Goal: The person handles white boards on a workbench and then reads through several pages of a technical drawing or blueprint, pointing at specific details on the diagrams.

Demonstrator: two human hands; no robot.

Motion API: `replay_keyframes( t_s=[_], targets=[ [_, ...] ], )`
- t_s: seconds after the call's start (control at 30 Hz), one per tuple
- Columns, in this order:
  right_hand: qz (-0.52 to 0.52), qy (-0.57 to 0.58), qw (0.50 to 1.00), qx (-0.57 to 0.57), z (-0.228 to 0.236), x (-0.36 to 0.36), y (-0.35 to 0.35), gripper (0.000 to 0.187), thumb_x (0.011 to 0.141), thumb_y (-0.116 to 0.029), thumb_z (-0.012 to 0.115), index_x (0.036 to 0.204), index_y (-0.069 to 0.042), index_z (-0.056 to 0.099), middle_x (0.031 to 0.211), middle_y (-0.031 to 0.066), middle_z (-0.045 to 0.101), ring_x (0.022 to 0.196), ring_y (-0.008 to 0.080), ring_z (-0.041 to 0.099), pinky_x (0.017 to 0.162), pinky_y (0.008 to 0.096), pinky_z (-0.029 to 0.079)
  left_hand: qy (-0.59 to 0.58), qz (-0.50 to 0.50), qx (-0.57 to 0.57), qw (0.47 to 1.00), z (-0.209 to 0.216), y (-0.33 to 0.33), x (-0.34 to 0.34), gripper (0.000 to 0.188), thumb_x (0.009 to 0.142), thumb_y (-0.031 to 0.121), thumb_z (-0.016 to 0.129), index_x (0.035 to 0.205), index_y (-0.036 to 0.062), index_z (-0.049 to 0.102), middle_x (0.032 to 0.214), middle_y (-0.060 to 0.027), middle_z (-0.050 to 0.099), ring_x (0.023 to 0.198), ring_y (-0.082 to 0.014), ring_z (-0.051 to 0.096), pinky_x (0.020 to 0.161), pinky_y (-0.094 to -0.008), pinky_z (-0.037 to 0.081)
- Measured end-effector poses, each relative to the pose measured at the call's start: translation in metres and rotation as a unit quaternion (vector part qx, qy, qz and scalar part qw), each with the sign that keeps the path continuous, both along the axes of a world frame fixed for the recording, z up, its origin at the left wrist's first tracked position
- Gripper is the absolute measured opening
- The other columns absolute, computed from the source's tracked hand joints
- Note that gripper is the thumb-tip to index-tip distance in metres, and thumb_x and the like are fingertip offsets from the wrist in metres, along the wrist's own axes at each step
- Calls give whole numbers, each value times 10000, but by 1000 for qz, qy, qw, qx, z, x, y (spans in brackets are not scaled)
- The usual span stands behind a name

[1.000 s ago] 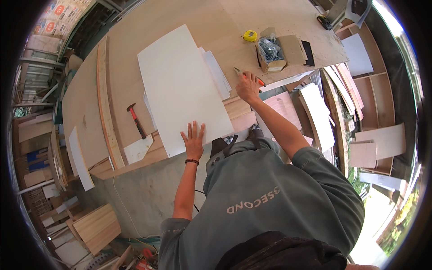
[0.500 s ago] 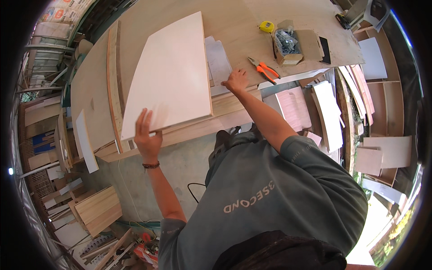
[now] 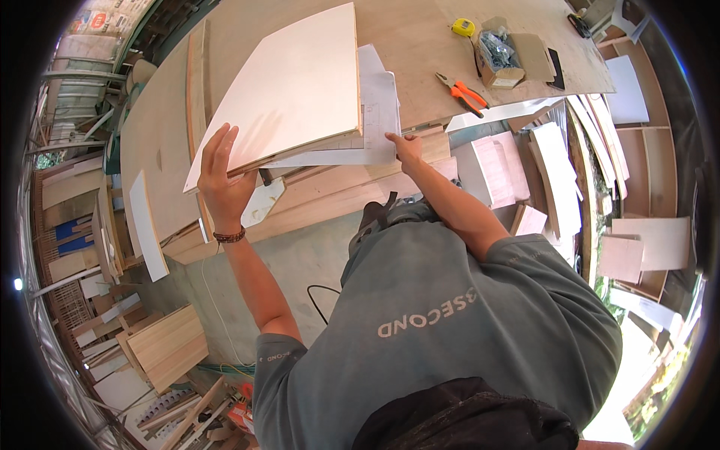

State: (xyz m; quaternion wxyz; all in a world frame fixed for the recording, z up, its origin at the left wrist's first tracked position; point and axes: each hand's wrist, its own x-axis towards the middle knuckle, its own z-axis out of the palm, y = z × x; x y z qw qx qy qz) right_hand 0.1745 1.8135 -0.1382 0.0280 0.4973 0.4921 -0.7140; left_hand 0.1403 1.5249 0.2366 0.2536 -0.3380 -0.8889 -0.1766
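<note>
A large white panel (image 3: 289, 90) with raw wood edges is tilted up over the workbench. My left hand (image 3: 225, 169) grips its near left edge, fingers on the white face and thumb underneath. Beneath it lie sheets of paper with a line drawing (image 3: 379, 116), partly covered by the panel. My right hand (image 3: 407, 150) pinches the right edge of the paper. Below the panel's near edge, a small white piece with holes (image 3: 264, 201) shows at the bench edge; part of it is hidden.
On the bench (image 3: 427, 45) lie orange-handled pliers (image 3: 463, 94), a yellow tape measure (image 3: 463, 28), an opened cardboard box (image 3: 501, 76) with a plastic bag inside, and a dark flat object (image 3: 555, 69). A narrow white board (image 3: 148, 225) leans at left. Stacked boards (image 3: 551, 187) stand at right.
My left hand has raised the panel's near edge and shifted it away from me. My right hand has closed on the paper, and more of the drawing shows.
</note>
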Motion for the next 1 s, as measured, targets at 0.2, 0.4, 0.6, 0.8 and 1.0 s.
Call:
replay_keyframes(
  t_s=[0.2, 0.4, 0.6, 0.8, 1.0],
  targets=[
    [-24, 61, 990, -122, 2, -14, 3, 551, 767, -136, 896, 1230, 27, 645, 1138, 178, 712, 979, 335, 724, 784, 482, 582, -10, -19, -1, 1000, 1, -16, -6, 674, 730, 61, 911, 1365, 109, 690, 1370, -108, 695, 1226, -311, 689, 953, -402, 614],
    [88, 169, 972, 138, 35, -13, -20, 378, 792, -97, 805, 1145, 10, 726, 1070, 220, 749, 939, 413, 748, 830, 457, 596, -29, -13, -4, 999, -3, -33, -5, 679, 721, 55, 911, 1361, 107, 692, 1357, -112, 702, 1235, -323, 684, 1007, -419, 585],
    [182, 43, 842, 506, 61, -64, 9, 374, 834, -222, 744, 1159, -37, 735, 1348, 236, 633, 1243, 456, 621, 1016, 467, 537, -25, -10, -15, 1000, -4, -39, -5, 673, 730, 35, 888, 1365, 137, 688, 1367, -85, 696, 1231, -307, 687, 988, -419, 612],
    [247, -142, 847, 448, 61, -118, 21, 405, 901, -232, 711, 1265, -60, 662, 1374, 245, 620, 1321, 404, 591, 1089, 436, 500, -36, -5, -6, 999, -5, -42, -8, 662, 719, 62, 899, 1348, 109, 699, 1341, -111, 710, 1216, -321, 694, 998, -411, 592],
    [228, -104, 885, 393, 43, -139, 12, 400, 874, -191, 725, 1239, -32, 686, 1210, 245, 744, 1126, 393, 735, 955, 439, 578, -31, -7, -7, 999, -5, -52, -14, 652, 712, 24, 870, 1337, 107, 703, 1340, -111, 710, 1226, -320, 692, 1003, -404, 590]
  ],
)
